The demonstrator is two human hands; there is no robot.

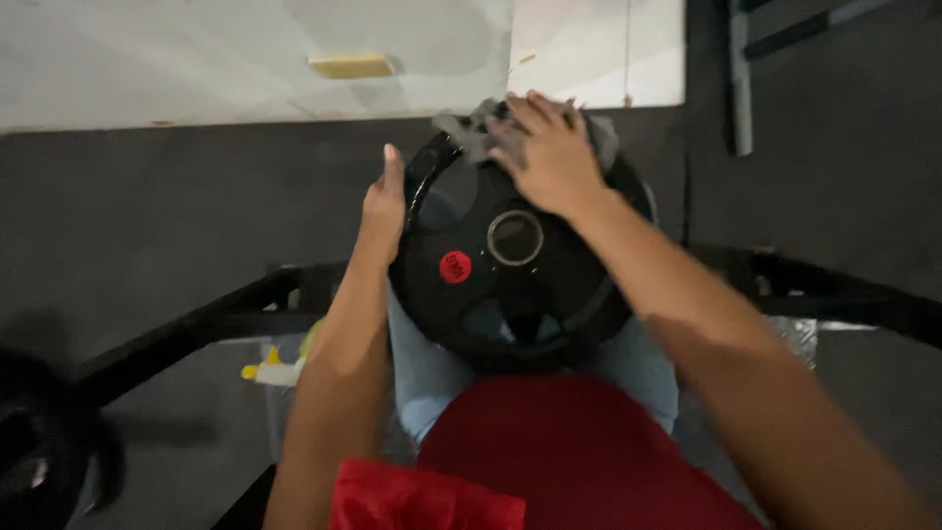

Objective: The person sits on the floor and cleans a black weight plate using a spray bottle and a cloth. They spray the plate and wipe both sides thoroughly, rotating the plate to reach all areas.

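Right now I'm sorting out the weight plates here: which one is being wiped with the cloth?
The black plate on the person's lap, with the red round sticker; the right hand presses a grey cloth on it. The other plate lies untouched at lower left.

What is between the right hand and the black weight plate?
In the head view, a grey cloth lies under the right hand, pressed onto the top edge of the black weight plate. The left hand touches the plate's rim directly.

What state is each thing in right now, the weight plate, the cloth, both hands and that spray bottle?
Weight plate: tilted on the person's lap, steadied.
Grey cloth: bunched, pressed on the plate's top edge.
Left hand: gripping the plate's left rim.
Right hand: spread flat over the cloth.
Spray bottle: lying on the floor, untouched.
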